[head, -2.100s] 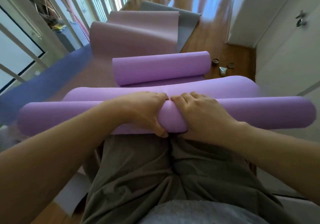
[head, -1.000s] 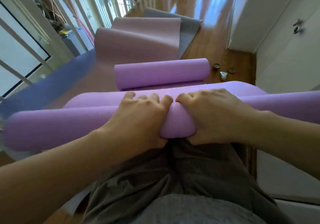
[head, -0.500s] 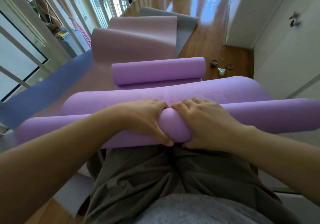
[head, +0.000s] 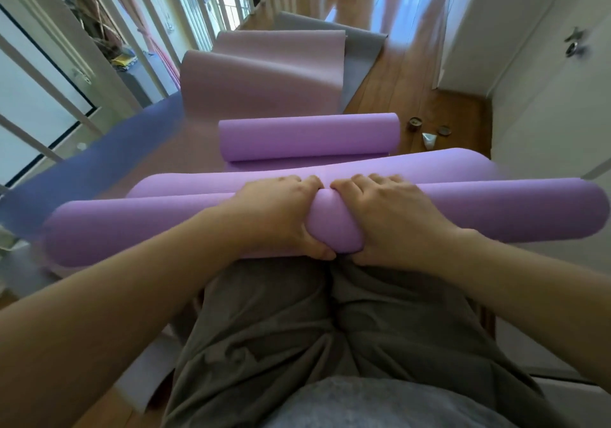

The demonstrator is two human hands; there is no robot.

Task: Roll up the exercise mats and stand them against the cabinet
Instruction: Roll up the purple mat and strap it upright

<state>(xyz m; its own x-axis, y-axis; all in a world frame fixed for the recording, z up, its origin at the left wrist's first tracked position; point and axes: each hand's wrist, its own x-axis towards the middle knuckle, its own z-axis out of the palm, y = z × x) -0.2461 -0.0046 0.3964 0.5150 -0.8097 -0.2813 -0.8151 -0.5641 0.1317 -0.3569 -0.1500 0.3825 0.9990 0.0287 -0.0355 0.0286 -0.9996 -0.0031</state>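
We kneel on a wooden floor [head: 406, 73] that runs away toward twelve o'clock, with a white railing [head: 198, 14] along ten and eleven o'clock and white doors [head: 545, 96] at two o'clock. The largest mat, a dusty-pink mat [head: 264, 77], lies spread out at twelve o'clock. A blue mat [head: 99, 163] stretches off at nine o'clock, and a grey mat [head: 360, 53] shows from under the pink one at one o'clock.

Across our grey trousers [head: 297, 328], from nine to three o'clock, lies the purple mat [head: 148, 229]. It is wound into a thick roll, and its loose part [head: 429, 166] bulges just beyond. A second purple roll [head: 307, 139], shorter in view, rests on the pink mat at twelve o'clock, apart from ours.

Our left hand [head: 281, 216] and right hand [head: 393, 216] sit side by side at the middle of the near roll, almost touching. Each is clamped on it, fingers curled over the top, with the left thumb tucked beneath.

At one o'clock, on bare floor, stand a small round tin [head: 415, 125] and a flatter round piece [head: 444, 130] beside it. A white tube [head: 429, 140] lies just in front of them. We cannot tell what the tin holds.
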